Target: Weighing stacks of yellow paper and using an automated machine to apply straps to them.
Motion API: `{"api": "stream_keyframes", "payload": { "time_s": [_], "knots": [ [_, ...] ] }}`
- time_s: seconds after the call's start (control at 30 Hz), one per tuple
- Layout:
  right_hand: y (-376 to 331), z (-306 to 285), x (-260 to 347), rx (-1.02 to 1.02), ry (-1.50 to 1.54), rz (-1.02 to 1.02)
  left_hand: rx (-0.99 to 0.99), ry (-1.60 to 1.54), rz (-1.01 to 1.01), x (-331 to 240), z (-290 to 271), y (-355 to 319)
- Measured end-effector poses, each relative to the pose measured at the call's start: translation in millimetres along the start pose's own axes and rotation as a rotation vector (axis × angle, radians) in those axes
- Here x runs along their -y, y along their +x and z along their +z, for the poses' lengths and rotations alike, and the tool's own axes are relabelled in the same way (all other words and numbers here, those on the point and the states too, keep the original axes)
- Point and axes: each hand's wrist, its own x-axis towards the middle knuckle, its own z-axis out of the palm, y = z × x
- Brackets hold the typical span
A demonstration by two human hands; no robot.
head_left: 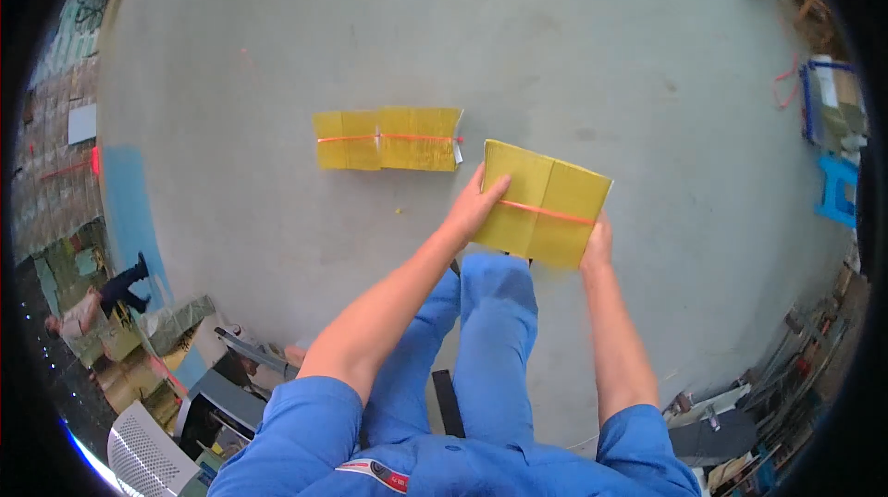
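Bundle [532, 184], held above the floor [638, 53] between our left hand [475, 208] and right hand [598, 244]: long axis crosswise, right end angled toward us; floor extends past its far edge.

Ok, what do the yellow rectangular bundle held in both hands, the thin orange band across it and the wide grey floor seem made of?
Yellow rectangular bundle: probably matt cardboard or thick paper, judging by its flat panels and straight edges.
Thin orange band: likely plastic; it's narrow, flat and brightly coloured.
Wide grey floor: perhaps smooth concrete, maybe coated, being even-toned with faint stains.
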Motion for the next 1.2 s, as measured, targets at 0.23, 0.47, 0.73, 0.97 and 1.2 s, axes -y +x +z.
{"api": "stream_keyframes", "payload": {
  "time_s": [0.23, 0.47, 0.73, 0.97, 1.2],
  "knots": [
    [162, 52, -76, -0.139, -0.035, 0.089, -0.235, 0.071, -0.114, 82, -63, 151],
    [226, 56, -135, -0.204, -0.204, 0.109, -0.363, 0.483, -0.147, 119, -63, 189],
    [233, 55, -131, -0.233, -0.24, 0.256, -0.403, 0.857, -0.318, 104, -46, 176],
    [232, 59, -129, -0.209, -0.149, 0.237, -0.426, 1.024, -0.168, 94, -55, 172],
    [221, 73, -110, -0.256, -0.103, 0.302, -0.427, 1.023, -0.045, 99, -61, 167]
  ]
}}
